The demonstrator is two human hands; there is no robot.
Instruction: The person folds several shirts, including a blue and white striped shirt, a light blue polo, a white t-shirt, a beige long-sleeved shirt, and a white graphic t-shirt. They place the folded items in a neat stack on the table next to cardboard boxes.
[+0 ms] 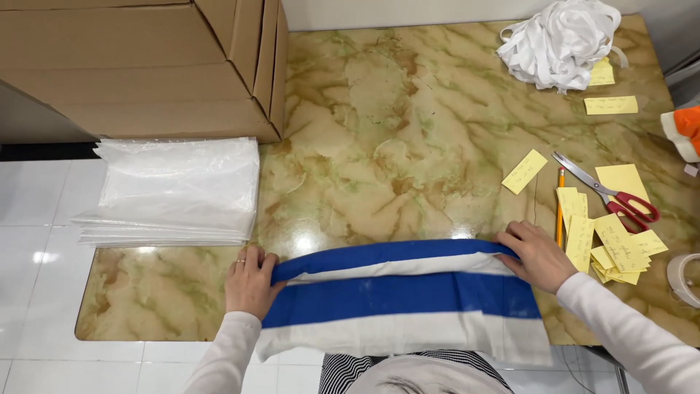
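We see a folded blue-and-white striped cloth (401, 303) lying flat along the near edge of the marbled counter (408, 131), our left hand (249, 281) and right hand (536, 255) gripping its ends, fingers curled over the top fold.

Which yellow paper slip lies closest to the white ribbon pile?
The slip tucked against the ribbon pile at the table's far right; the others lie nearer the scissors.

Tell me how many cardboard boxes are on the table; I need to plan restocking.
2, both at the far left corner: a large cardboard box and a second box standing against its right side. More may be hidden beyond the frame.
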